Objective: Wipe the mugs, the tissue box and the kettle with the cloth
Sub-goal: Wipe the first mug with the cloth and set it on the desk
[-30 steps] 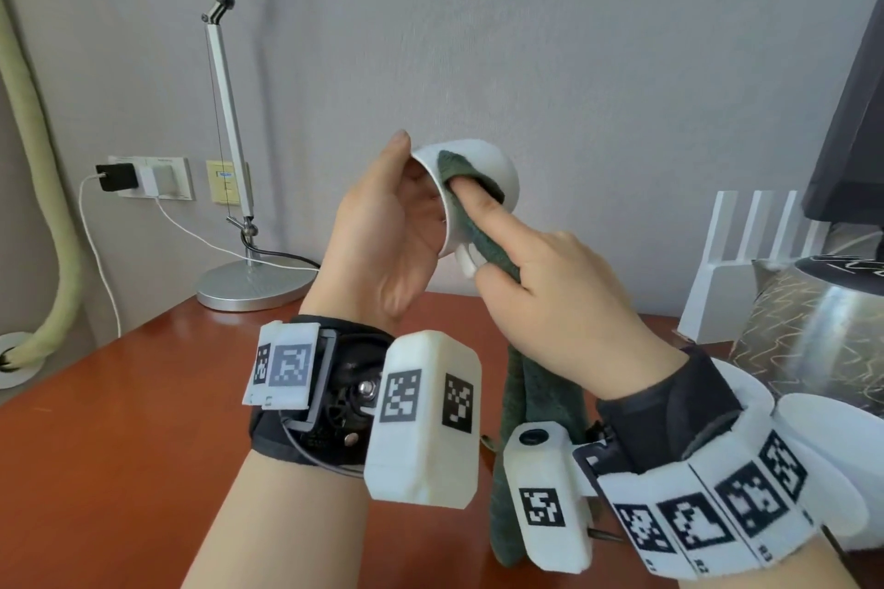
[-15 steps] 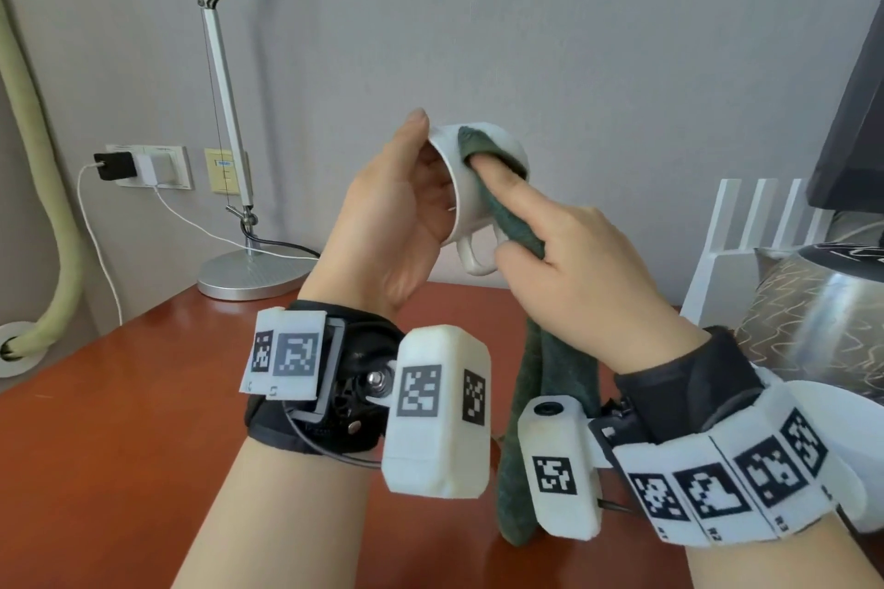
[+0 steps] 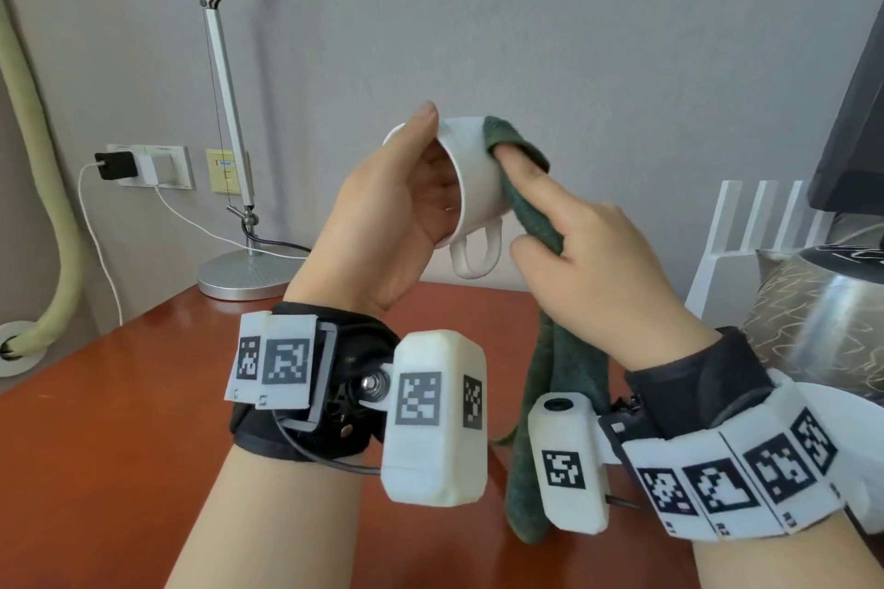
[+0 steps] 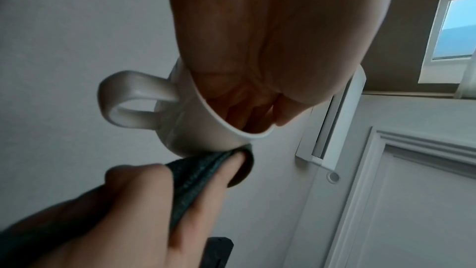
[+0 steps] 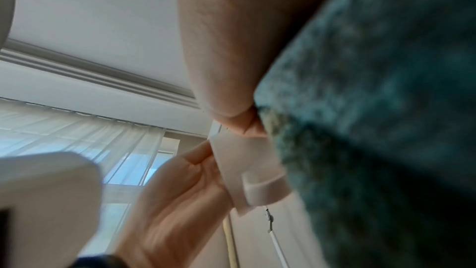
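Both hands are raised above the table (image 3: 95,421). Head view: my left hand (image 3: 382,215) grips the white mug (image 3: 473,177) at its rim, mouth facing left, handle down; my right hand (image 3: 588,263) pinches the green cloth (image 3: 526,206) against the mug's right wall. Left wrist view: my fingers (image 4: 247,113) curl inside the mug (image 4: 206,129). Right wrist view: the cloth (image 5: 373,109) fills the right side, blurred.

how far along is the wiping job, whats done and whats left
Nothing shows as finished. In hand: the left hand grips a white mug off the table, fingers inside it, while the right hand presses the green cloth against its outer wall. Left: the kettle at the right, untouched. A second mug and the tissue box can't be made out here.
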A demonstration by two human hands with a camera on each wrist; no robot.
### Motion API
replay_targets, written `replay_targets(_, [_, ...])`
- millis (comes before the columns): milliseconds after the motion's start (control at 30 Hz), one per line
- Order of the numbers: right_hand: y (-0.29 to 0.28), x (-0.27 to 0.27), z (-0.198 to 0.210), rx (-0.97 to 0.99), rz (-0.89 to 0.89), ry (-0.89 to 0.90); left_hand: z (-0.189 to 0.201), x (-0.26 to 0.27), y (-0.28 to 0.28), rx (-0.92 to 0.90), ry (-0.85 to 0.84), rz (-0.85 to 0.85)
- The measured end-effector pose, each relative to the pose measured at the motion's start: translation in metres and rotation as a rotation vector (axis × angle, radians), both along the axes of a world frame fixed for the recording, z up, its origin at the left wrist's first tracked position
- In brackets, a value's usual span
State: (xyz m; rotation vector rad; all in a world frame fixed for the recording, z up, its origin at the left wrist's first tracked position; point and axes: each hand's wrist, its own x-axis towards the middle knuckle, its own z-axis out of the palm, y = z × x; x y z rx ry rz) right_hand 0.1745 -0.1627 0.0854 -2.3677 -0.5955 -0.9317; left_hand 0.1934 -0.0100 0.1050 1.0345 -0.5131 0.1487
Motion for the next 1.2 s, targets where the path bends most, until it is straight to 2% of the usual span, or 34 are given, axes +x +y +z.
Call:
replay_targets(100, [-0.004, 0.000, 0.000, -0.014, -0.040, 0.025, 0.001, 0.001, -0.001, -0.104, 0.004, 0.006])
replay_targets(200, [0.006, -0.002, -0.007, -0.038, 0.019, 0.030, 0.002, 0.003, 0.001, -0.157, 0.015, 0.038])
replay_targets(300, [0.012, -0.003, -0.010, -0.024, 0.075, 0.004, 0.001, 0.002, 0.001, -0.071, 0.021, 0.046])
replay_targets(400, [0.004, 0.001, -0.005, 0.003, 0.031, -0.022, -0.001, -0.002, -0.003, 0.036, -0.007, -0.004])
replay_targets(533, [-0.009, 0.004, -0.001, 0.053, -0.002, -0.036, 0.000, -0.003, -0.006, -0.043, -0.010, -0.043])
replay_targets(667, [-0.001, 0.000, -0.006, 0.034, 0.086, -0.032, 0.000, -0.002, -0.003, -0.100, -0.023, 0.004])
replay_targets(867, [-0.010, 0.003, -0.003, 0.102, 0.066, -0.087, -0.004, -0.003, -0.008, 0.064, -0.051, -0.049])
replay_targets(967, [-0.012, 0.006, -0.003, 0.159, 0.070, -0.067, -0.006, 0.000, -0.008, 0.053, -0.076, -0.055])
replay_targets(1100, [-0.003, 0.003, -0.006, 0.132, 0.110, -0.071, -0.005, 0.002, -0.003, -0.007, -0.095, -0.063])
replay_targets(1200, [0.003, 0.002, -0.007, 0.095, 0.119, -0.092, -0.006, 0.001, -0.004, 0.067, -0.097, -0.083])
